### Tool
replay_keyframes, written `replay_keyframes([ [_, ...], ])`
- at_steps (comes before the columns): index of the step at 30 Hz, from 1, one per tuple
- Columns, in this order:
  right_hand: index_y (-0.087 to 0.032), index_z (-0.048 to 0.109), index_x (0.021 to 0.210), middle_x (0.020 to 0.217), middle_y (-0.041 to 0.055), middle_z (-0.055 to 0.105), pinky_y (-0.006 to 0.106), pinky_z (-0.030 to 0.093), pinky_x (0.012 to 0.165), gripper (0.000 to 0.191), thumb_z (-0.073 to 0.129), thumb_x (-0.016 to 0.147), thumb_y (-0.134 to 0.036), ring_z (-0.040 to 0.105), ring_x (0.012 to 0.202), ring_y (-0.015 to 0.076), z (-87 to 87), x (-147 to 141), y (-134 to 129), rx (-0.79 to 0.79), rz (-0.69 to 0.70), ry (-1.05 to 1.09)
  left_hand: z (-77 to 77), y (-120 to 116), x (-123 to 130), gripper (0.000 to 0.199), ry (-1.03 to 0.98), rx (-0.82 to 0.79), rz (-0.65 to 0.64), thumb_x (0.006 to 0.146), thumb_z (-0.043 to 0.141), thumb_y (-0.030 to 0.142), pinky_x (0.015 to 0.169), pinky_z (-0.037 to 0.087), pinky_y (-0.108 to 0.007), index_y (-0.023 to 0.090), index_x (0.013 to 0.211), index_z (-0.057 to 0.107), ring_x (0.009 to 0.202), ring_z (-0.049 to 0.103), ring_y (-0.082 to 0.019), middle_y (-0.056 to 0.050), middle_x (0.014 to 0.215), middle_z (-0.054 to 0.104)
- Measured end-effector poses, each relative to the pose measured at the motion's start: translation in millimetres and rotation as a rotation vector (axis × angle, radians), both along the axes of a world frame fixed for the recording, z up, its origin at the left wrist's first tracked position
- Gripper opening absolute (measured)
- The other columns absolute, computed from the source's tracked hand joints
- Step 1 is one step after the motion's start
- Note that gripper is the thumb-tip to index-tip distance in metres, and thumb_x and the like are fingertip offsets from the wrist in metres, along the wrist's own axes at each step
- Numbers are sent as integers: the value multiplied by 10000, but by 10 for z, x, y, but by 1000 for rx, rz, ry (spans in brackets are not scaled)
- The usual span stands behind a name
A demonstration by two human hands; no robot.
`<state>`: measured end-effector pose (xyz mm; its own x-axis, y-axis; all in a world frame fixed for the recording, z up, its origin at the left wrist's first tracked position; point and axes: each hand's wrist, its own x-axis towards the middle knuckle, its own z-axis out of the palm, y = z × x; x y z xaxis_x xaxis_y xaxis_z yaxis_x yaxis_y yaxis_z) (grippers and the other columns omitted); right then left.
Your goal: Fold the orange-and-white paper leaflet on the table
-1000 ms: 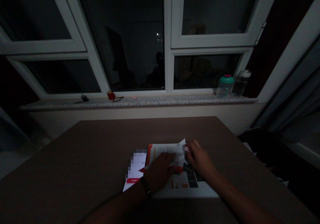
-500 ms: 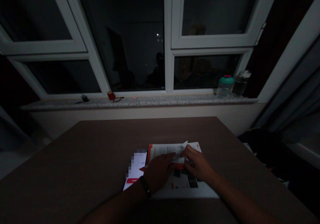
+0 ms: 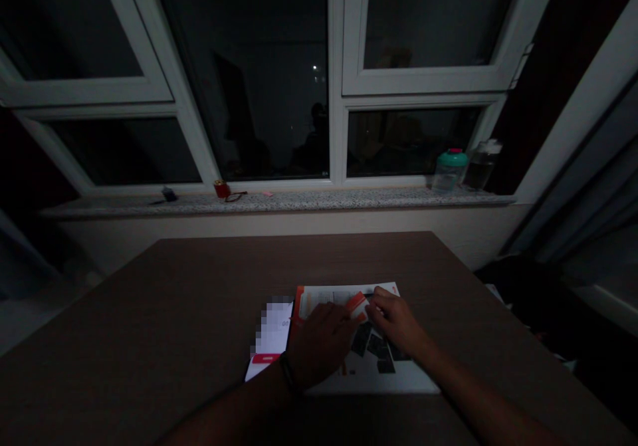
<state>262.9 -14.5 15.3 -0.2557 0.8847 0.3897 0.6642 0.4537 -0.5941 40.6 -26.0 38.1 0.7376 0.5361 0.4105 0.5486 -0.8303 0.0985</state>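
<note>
A printed booklet [image 3: 379, 381], white with orange bands and dark pictures, lies on the table in front of me. Over its upper part a small folded piece of orange and white paper [image 3: 357, 305] shows between my hands. My left hand [image 3: 323, 336], with a dark band at the wrist, rests palm down with its fingers lying across the booklet and touching that paper. At the paper's right edge my right hand [image 3: 393, 316] is closed, thumb and fingers pinched together on it; the fingertips are partly hidden. Left of the booklet lies a lit phone [image 3: 276, 330], partly blurred out.
The brown table [image 3: 199, 300] reaches to the wall below the window. On the granite sill [image 3: 319, 200] stand a teal-lidded bottle [image 3: 449, 170], a clear bottle [image 3: 481, 167] and a small red item [image 3: 221, 189]. Dark cloth [image 3: 518, 286] lies at the right.
The paper between my hands has turned from a loose white flap to a folded piece showing orange. My left hand has slid slightly right, uncovering more of the booklet's orange left edge.
</note>
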Motion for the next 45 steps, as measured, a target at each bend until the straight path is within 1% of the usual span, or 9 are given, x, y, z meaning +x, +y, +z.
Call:
replay_keyframes([
  [4,-189,489,641,717,-24,469,252,362,625,327,432,958,-247,517,662,130,-18,-25,20,-8,-14,-6,6,13,36,241,151,-16,-78,979,444,127,953,407,-396,230,1161,564,1118,529,-244,-59,1212,595],
  [13,-187,514,651,715,-19,505,247,374,630,338,411,967,-244,539,660,128,-13,-46,42,-17,-71,-39,-123,71,68,242,249,-12,-55,999,441,161,1014,379,-388,230,1204,550,1167,504,-238,-49,1228,583],
  [18,-189,586,760,777,9,577,251,367,649,286,422,975,-281,577,706,147,9,-64,56,34,-219,-228,-153,96,55,165,289,31,-104,995,482,199,910,435,-345,206,1111,599,1056,540,-225,-46,1089,598],
  [23,-203,619,795,796,16,617,263,354,648,279,441,983,-309,601,719,162,14,-80,94,85,-300,-373,-141,101,55,73,253,77,-127,961,577,246,978,386,-378,234,992,642,1111,513,-225,-32,1112,582],
  [25,-207,621,810,808,20,625,267,355,646,271,443,985,-310,603,720,168,19,-80,99,101,-312,-396,-135,92,63,100,208,82,-94,956,588,260,1036,345,-399,237,1042,633,1202,465,-235,-41,1211,559],
  [31,-201,620,945,888,46,642,282,383,700,207,451,985,-313,600,770,195,49,-61,91,142,-352,-389,-84,66,65,384,197,40,-40,933,613,298,1111,288,-423,245,1297,503,1353,341,-248,-49,1419,456],
  [35,-190,595,1087,940,63,632,299,401,726,218,448,985,-315,599,799,209,91,-56,86,150,-377,-362,-112,89,32,481,219,11,-31,915,633,310,1147,240,-440,258,1359,454,1400,283,-246,-50,1489,388],
  [39,-173,515,1262,973,83,611,320,422,768,326,472,966,-305,593,872,235,141,-60,48,176,-401,-332,-175,122,-10,491,216,4,-9,924,604,375,1159,221,-446,271,1376,444,1435,216,-249,-32,1559,274],
  [45,-216,596,1100,1010,66,600,305,444,794,198,495,936,-262,589,909,219,148,-99,-70,82,-234,-345,-169,123,-32,484,200,2,-8,935,560,415,1168,203,-442,250,1375,447,1442,196,-249,-46,1575,234],
])
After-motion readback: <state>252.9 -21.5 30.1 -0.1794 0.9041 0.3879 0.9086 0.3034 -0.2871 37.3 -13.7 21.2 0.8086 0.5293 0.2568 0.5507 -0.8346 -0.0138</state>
